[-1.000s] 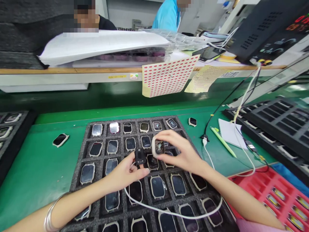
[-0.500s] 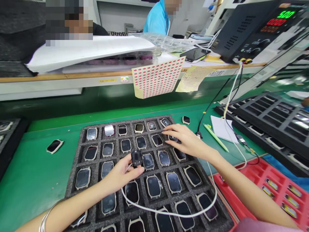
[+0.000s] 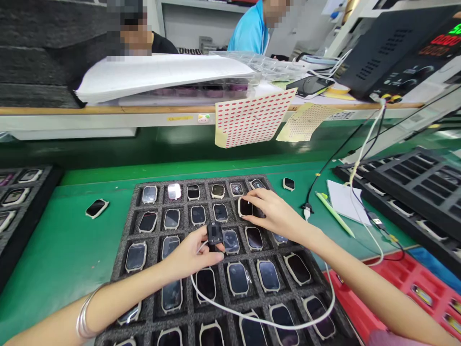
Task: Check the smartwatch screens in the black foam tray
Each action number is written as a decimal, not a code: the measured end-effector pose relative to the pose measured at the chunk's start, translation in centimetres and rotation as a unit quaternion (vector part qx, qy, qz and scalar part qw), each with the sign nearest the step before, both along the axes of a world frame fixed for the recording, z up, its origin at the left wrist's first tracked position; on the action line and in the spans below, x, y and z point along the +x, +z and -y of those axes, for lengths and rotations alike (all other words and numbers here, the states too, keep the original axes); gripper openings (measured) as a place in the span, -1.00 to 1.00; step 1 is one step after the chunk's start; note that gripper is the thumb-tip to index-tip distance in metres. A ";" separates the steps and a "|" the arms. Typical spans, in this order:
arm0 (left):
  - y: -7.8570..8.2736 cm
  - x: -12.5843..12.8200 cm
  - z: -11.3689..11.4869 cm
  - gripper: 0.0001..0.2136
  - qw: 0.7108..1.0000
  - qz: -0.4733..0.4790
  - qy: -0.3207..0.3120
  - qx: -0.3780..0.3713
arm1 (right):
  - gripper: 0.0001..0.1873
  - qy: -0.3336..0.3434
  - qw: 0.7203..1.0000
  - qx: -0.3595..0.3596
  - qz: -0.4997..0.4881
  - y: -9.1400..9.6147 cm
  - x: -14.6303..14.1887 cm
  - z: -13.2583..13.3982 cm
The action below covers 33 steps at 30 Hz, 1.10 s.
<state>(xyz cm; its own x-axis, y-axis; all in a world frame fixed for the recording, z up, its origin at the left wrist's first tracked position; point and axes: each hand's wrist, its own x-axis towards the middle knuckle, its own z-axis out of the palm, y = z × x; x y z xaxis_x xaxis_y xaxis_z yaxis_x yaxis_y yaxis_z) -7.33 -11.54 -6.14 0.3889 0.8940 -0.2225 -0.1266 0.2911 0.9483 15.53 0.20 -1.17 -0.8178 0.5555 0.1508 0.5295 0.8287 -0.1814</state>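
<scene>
Head view. Foam tray [image 3: 153,250]: divided, presumably to keep the watches [image 3: 237,278] apart, faces up. Left hand [image 3: 203,250]: thumb and fingers closed on a small black block [image 3: 215,234] above the tray's middle; white cable [image 3: 259,325] looped slack, seemingly to let the block travel. Right hand [image 3: 275,214]: narrow pinch on one watch [image 3: 245,207] at the second row from the far edge; whether lifted clear, hard to tell. Forearms: converging from either side, right palm downward.
</scene>
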 end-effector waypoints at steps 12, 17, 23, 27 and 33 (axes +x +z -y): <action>-0.6 0.1 -0.3 -0.71 0.996 0.008 0.067 0.058 | -0.63 0.123 0.984 -0.111 -0.071 -0.3 -5.6 4.4; -0.7 0.0 -0.4 -0.77 0.995 0.013 0.089 0.050 | -0.61 0.120 0.983 -0.098 -0.101 -1.6 -5.6 4.4; -0.1 -0.1 0.0 -0.80 0.995 0.029 0.096 -0.009 | -0.54 0.116 0.967 -0.159 -0.162 -2.8 -5.4 4.6; 0.1 0.0 0.2 -0.78 0.996 0.046 0.077 -0.025 | -0.53 0.126 0.954 -0.199 -0.185 -2.9 -5.3 4.6; 0.1 0.0 0.1 -0.80 0.995 0.019 0.095 -0.007 | -0.49 0.133 0.938 -0.242 -0.209 -2.9 -5.2 4.6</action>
<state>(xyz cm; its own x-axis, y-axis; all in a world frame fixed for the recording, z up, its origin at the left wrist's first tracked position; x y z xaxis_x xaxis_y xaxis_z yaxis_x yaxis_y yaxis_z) -7.31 -11.68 -6.09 0.2209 0.9492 -0.2242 -0.2163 0.2718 0.9377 10.28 -4.41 -4.10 -0.8629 0.4264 0.2711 0.1147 0.6879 -0.7167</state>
